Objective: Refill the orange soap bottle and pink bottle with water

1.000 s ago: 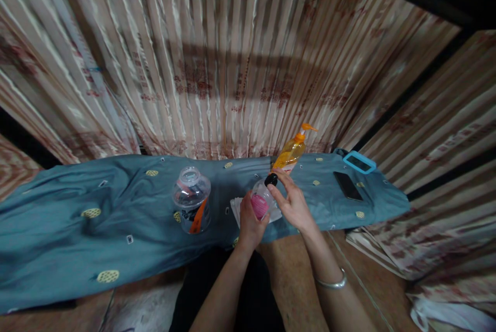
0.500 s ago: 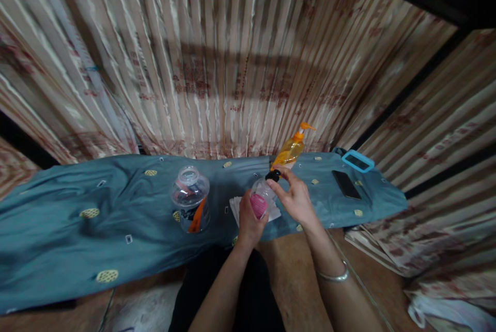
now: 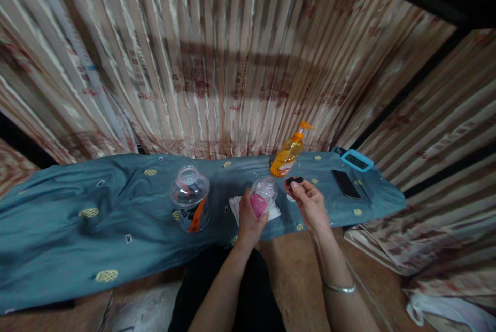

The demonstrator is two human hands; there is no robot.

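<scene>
While my knees sit below the near edge of the counter (image 3: 58, 228), my left hand (image 3: 248, 221) is wrapped around the lower half of a small clear bottle (image 3: 262, 199) with a pink label, holding it just above the near edge, about midway along. The bottle's long axis leans up and away from me, tilted a little to the right, and its neck is bare and open at the top. My right hand (image 3: 310, 205) is beside it on the right, clear of the bottle, with thumb and fingertips pinched shut on a small black cap (image 3: 294, 181). The cap sits level with the bottle's mouth and just to its right, so the mouth lies left of my right hand and slightly nearer me; the right hand is the one closer to that opening. A bangle (image 3: 341, 287) rings my right wrist.

Under the bottle a white tissue (image 3: 236, 203) lies on the blue cloth that covers the counter. Left of it stands a clear jar (image 3: 190, 198), open at the top, with something orange and dark inside. Farther back, near the far edge, an orange pump bottle (image 3: 289, 152) stands behind and between my hands. Toward the right end lie a dark phone (image 3: 346, 184) and, at the far right corner, a blue-framed thing (image 3: 358, 160) I cannot make out. Striped curtains (image 3: 232, 63) hang behind it all.
</scene>
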